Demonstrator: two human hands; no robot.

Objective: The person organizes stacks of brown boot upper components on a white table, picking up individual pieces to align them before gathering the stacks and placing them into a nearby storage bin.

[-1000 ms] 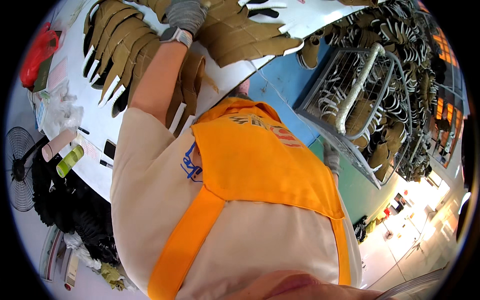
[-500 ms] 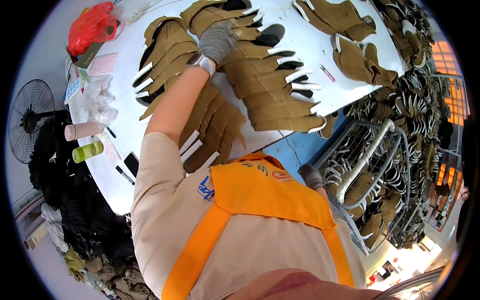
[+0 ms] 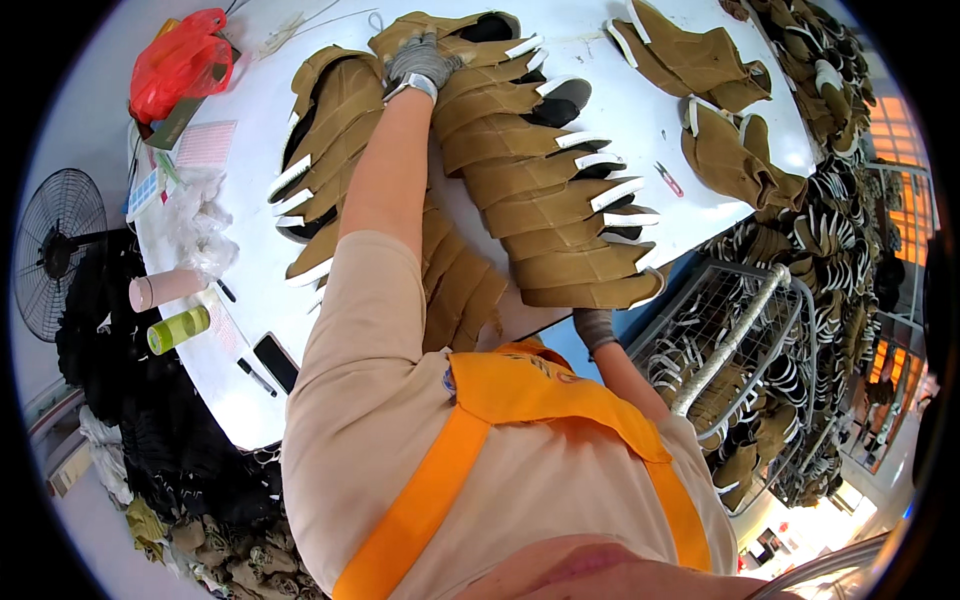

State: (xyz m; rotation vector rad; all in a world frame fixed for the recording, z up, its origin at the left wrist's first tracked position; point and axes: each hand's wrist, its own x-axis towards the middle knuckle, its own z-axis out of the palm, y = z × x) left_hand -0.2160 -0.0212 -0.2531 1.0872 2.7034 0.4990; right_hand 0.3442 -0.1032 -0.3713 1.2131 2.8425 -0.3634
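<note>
The grey-gloved left hand (image 3: 422,64) is resting on overlapping brown, white-edged fabric shoe uppers (image 3: 502,184) across the white table (image 3: 640,125); the grey-gloved right hand (image 3: 597,328) is sitting by their near end. Neither grip is showing clearly; uneven pushing could be spilling some.

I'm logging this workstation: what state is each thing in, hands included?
Right row of brown shoe uppers: overlapping, fanned out.
Left row of brown shoe uppers: overlapping, partly covered.
Left hand: gloved, on the right row's far end.
Right hand: gloved, by that row's near end, fingers partly hidden.
Thread snips: lying flat, open or shut unclear.
Smartphone: lying flat, screen dark.
Red plastic bag: crumpled.
Wire-mesh cart: loaded.
Fan: running or stopped, unclear.
</note>
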